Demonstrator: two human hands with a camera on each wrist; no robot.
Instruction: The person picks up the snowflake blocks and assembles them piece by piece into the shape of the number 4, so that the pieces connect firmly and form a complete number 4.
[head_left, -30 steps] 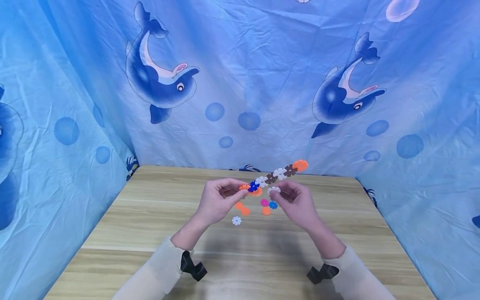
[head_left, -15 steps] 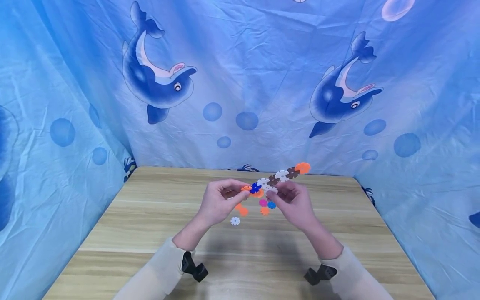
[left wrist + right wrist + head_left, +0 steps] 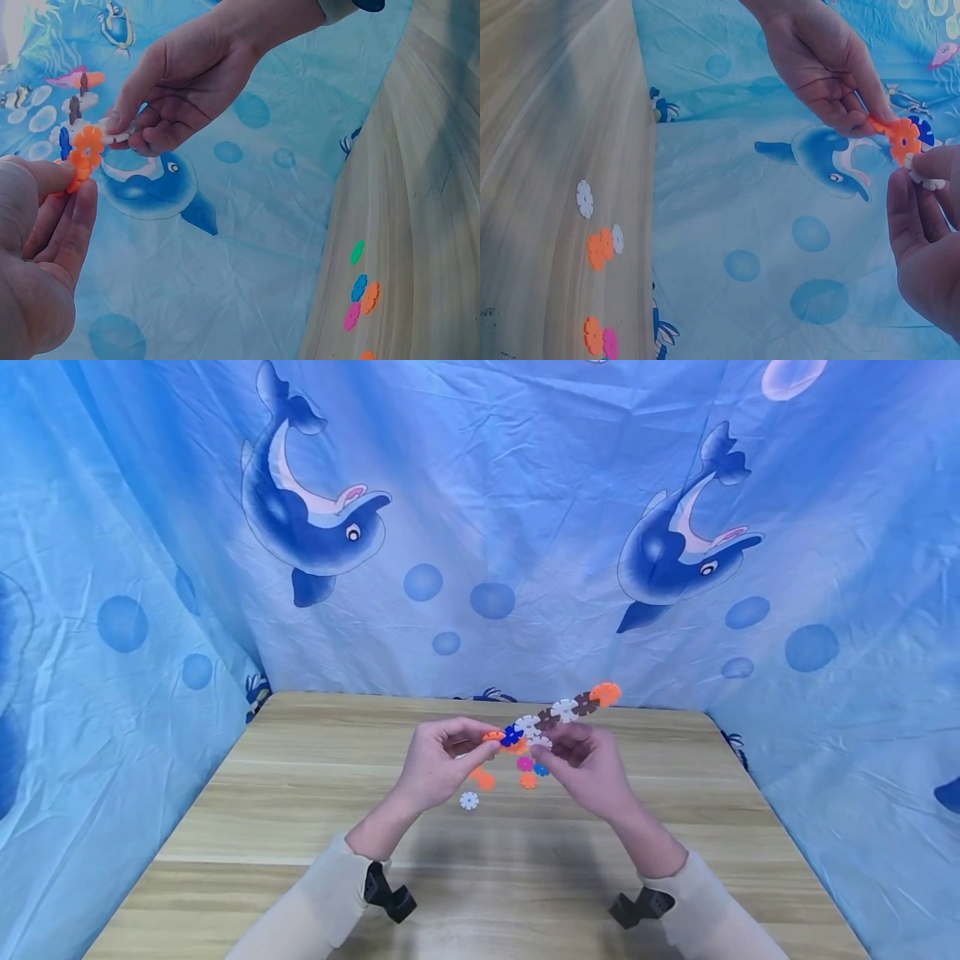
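My left hand [image 3: 442, 762] pinches an orange snowflake disc [image 3: 492, 737] at the near end of a chain of slotted plastic discs. From there a blue disc [image 3: 512, 735], white and brown discs [image 3: 586, 703] run up to the right, ending in an orange disc [image 3: 606, 694]. Another orange disc [image 3: 906, 141] sticks out beside the blue one. Between thumb and fingers, my right hand [image 3: 592, 770] pinches a white snowflake disc [image 3: 928, 180], its edge right at that orange disc. The chain is held up above the table.
Loose discs lie on the wooden table [image 3: 300, 827] beneath the hands: a white one [image 3: 469, 800], orange ones [image 3: 486, 782], a pink one [image 3: 525, 763] and a blue one [image 3: 542, 769]. A green disc [image 3: 358, 252] shows in the left wrist view. A dolphin-print curtain [image 3: 480, 527] surrounds the table.
My right hand has brought the white disc leftward, from a gap away up to the orange disc beside the blue one. My left hand keeps its pinch, nearly still.
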